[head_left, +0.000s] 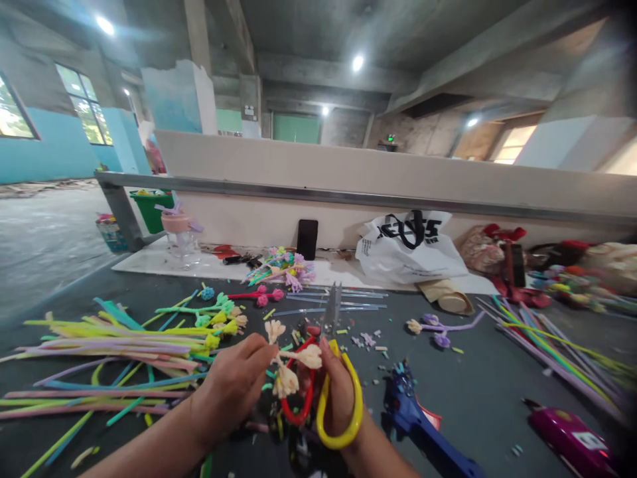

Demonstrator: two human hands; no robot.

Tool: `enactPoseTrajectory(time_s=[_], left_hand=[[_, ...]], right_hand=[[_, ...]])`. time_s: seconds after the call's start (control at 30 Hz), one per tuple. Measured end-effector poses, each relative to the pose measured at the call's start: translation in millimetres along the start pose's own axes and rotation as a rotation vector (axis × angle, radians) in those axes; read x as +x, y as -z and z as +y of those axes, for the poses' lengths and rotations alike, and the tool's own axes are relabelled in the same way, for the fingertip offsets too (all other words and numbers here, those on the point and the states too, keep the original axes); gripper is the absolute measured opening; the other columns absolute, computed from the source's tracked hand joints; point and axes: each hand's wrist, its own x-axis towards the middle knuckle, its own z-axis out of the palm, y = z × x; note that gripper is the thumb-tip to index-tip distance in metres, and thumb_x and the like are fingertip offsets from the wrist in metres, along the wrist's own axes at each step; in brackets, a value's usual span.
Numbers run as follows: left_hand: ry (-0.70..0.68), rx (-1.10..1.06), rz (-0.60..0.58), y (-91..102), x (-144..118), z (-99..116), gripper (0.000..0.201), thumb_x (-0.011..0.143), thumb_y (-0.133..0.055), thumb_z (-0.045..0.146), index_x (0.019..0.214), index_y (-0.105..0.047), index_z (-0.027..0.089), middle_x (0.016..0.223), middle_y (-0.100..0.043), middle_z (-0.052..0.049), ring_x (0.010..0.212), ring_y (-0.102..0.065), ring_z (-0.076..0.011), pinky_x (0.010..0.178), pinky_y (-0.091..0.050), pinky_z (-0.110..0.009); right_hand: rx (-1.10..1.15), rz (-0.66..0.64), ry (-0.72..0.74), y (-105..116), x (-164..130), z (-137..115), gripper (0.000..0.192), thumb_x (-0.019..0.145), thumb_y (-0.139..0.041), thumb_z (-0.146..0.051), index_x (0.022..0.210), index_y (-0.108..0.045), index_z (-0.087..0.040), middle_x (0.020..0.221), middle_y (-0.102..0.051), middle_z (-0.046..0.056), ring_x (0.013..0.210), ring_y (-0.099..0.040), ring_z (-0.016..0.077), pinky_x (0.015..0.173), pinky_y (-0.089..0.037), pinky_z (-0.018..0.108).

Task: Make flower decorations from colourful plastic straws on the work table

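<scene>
My left hand (pixel 231 382) is closed on a cream pipe-cleaner flower sprig (pixel 288 380), whose three fluffy heads point up, right and down. In my right hand (pixel 341 388) is a pair of scissors (pixel 339 431) with one red and one yellow handle loop. Their blades (pixel 332 309) point away from me and stand slightly apart. The sprig hangs in front of the red loop, so part of it is hidden. Small cut bits (pixel 367 340) lie scattered on the dark table around the scissors.
Pipe-cleaner stems (pixel 114 345) are heaped at left, more (pixel 557 352) at right. A blue glue gun (pixel 423 425) and magenta device (pixel 567 431) lie front right. A purple sprig (pixel 442 328) lies nearby. Behind stand a phone (pixel 307 239), white bag (pixel 408 245) and clear cup (pixel 180 242).
</scene>
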Motion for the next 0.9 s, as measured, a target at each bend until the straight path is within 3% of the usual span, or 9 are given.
enactPoseTrajectory(time_s=[0.13,0.33,0.57,0.67,0.77,0.9], left_hand=[[-0.022,0.08,-0.046,-0.2,-1,-4,0.025,0.079,-0.04,0.01,0.094,-0.058,0.02,0.08,-0.055,-0.006,0.07,-0.053,-0.0152,0.065,-0.043,-0.025],[-0.008,-0.006,0.051,-7.1,1,-10,0.03,0.08,-0.039,0.009,0.101,-0.055,0.021,0.1,-0.055,-0.008,0.094,-0.053,-0.0176,0.085,-0.042,-0.028],[0.018,-0.057,0.145,-9.8,1,-6,0.04,0.078,-0.042,0.009,0.113,-0.055,0.025,0.113,-0.044,-0.01,0.101,-0.048,-0.0198,0.089,-0.04,-0.031],[0.002,-0.112,0.122,-9.6,-4,-8,0.039,0.076,-0.05,0.013,0.113,-0.057,0.026,0.12,-0.04,-0.011,0.104,-0.047,-0.0225,0.09,-0.039,-0.032],[-0.006,-0.198,0.096,-6.8,-7,-8,0.04,0.07,-0.06,0.018,0.109,-0.06,0.028,0.12,-0.043,-0.01,0.104,-0.048,-0.0248,0.09,-0.039,-0.032],[0.139,-0.427,0.185,0.9,3,0,0.027,0.066,-0.065,0.019,0.093,-0.068,0.025,0.109,-0.051,-0.009,0.098,-0.051,-0.0237,0.085,-0.041,-0.029]], right_hand=[[-0.069,-0.104,0.025,0,-6,1,0.031,0.081,-0.048,-0.043,0.101,-0.052,-0.019,0.043,-0.05,-0.004,0.036,-0.043,0.0094,0.037,-0.037,0.019],[-0.112,-0.066,0.016,0,-8,0,0.018,0.074,-0.056,-0.033,0.075,-0.056,-0.015,0.041,-0.048,-0.003,0.036,-0.043,0.0092,0.037,-0.037,0.019],[-0.14,-0.015,0.025,4,-6,3,0.022,0.07,-0.058,-0.026,0.089,-0.055,-0.015,0.044,-0.051,-0.004,0.034,-0.043,0.0091,0.035,-0.036,0.019],[-0.143,-0.046,0.042,5,-10,6,0.034,0.07,-0.058,-0.021,0.103,-0.05,-0.019,0.058,-0.058,-0.002,0.04,-0.049,0.01,0.039,-0.04,0.02],[-0.163,-0.089,0.017,2,-16,7,0.038,0.071,-0.059,-0.021,0.108,-0.046,-0.022,0.068,-0.061,-0.001,0.042,-0.051,0.01,0.039,-0.04,0.02],[-0.202,-0.125,0.045,-4,-18,6,0.032,0.079,-0.052,-0.036,0.106,-0.046,-0.02,0.056,-0.057,-0.002,0.033,-0.041,0.007,0.033,-0.034,0.018]])
